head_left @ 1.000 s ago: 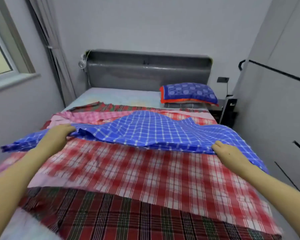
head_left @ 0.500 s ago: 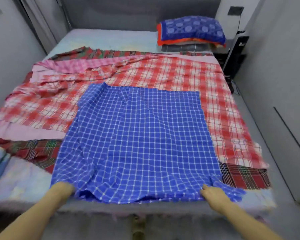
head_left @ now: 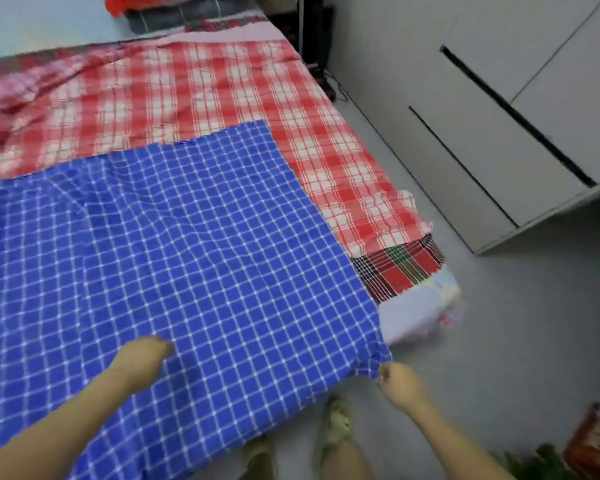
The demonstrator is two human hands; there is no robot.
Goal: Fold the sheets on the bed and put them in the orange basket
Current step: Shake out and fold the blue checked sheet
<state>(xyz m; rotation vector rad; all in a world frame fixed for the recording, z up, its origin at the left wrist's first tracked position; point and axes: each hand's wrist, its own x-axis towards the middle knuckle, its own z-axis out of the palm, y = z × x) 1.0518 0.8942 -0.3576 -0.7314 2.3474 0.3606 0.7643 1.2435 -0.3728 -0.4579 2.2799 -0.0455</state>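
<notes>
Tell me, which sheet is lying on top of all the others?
The blue checked sheet. It lies spread over the red-and-white checked sheet, and the dark plaid sheet peeks out from under both.

I get soft, even indoor light, no glare, with a dim shadow under the wardrobe (head_left: pixel 499 188). Motion blur smears the red checked sheet (head_left: pixel 84 98) toward the bed's (head_left: pixel 416 317) far left corner; lines bow at frame edges.
</notes>
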